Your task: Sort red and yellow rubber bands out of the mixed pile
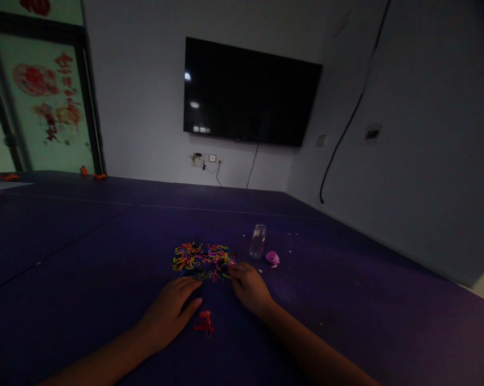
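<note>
The single view looks from the wearer's head, over the near part of the purple surface point(117, 257), forward and down. The left hand point(167, 313) and right hand point(250, 287) lie close, below the middle of the view. It is wide, reaching past the surface's far edge to the television point(250, 91), the door point(41, 118) beyond the far left corner, and the right-hand wall point(419, 161).

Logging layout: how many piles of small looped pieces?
2: multicolored pile beside left hand and right hand; small red pile nearer the camera, by the left thumb. Hands may hide more.
</note>
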Action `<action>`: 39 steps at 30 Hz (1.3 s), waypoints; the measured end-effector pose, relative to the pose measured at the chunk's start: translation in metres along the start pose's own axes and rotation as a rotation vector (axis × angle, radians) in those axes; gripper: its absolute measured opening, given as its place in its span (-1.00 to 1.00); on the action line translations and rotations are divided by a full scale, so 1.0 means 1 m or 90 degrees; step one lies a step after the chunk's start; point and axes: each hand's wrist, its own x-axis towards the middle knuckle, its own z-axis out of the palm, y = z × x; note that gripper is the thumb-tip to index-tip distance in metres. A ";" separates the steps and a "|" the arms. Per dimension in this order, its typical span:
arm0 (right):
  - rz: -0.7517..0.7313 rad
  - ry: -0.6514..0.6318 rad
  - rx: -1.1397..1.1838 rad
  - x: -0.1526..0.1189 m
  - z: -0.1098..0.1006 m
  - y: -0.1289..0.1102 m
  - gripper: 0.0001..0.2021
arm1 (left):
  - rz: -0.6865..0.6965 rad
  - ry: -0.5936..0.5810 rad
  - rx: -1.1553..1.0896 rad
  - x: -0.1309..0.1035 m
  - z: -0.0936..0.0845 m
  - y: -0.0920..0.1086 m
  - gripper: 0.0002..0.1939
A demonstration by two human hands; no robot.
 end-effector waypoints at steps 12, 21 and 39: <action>0.032 0.052 0.012 -0.001 0.002 0.001 -0.69 | 0.007 0.011 0.006 0.000 0.000 -0.001 -0.67; 0.041 0.033 0.004 -0.001 0.002 -0.001 -0.69 | 0.004 0.001 0.007 0.000 -0.001 -0.001 -0.66; 0.026 0.003 0.015 0.000 -0.001 -0.001 -0.69 | 0.004 -0.001 0.004 0.000 -0.001 0.001 -0.68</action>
